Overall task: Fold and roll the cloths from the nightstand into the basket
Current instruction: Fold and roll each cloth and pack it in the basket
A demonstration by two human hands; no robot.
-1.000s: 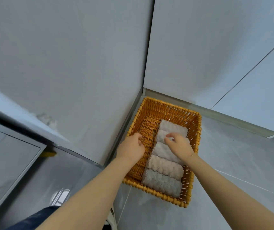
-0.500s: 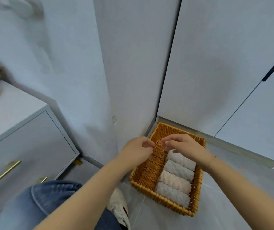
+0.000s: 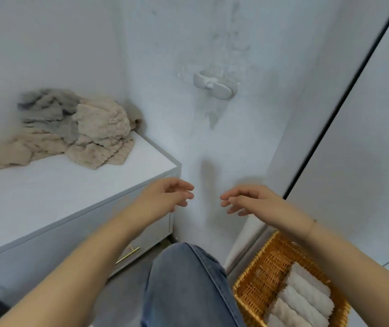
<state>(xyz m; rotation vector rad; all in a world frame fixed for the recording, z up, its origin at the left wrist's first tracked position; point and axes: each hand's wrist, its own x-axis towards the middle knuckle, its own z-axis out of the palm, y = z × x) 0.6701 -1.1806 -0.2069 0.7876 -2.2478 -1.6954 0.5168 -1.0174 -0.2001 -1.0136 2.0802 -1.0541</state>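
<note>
A heap of beige and grey cloths [image 3: 75, 128] lies at the back of the white nightstand [image 3: 54, 194], against the wall. The orange wicker basket [image 3: 257, 277] stands on the floor at the lower right, with several rolled cloths [image 3: 306, 296] lined up along its right side. My left hand [image 3: 167, 194] hovers in the air just past the nightstand's right corner, fingers loosely spread and holding nothing. My right hand [image 3: 252, 201] hangs level with it, a little to the right and above the basket, also with nothing in it.
My knee in blue jeans [image 3: 186, 284] fills the lower middle, between nightstand and basket. A white wall fitting [image 3: 214, 84] sticks out of the wall above the hands. A gold drawer handle [image 3: 127, 254] shows on the nightstand front. A closet door with a dark edge [image 3: 344, 97] stands right.
Both hands rose out of the basket and moved apart, holding nothing. My view swung up and left, bringing the nightstand and its cloth heap into sight; the basket slid to the lower right.
</note>
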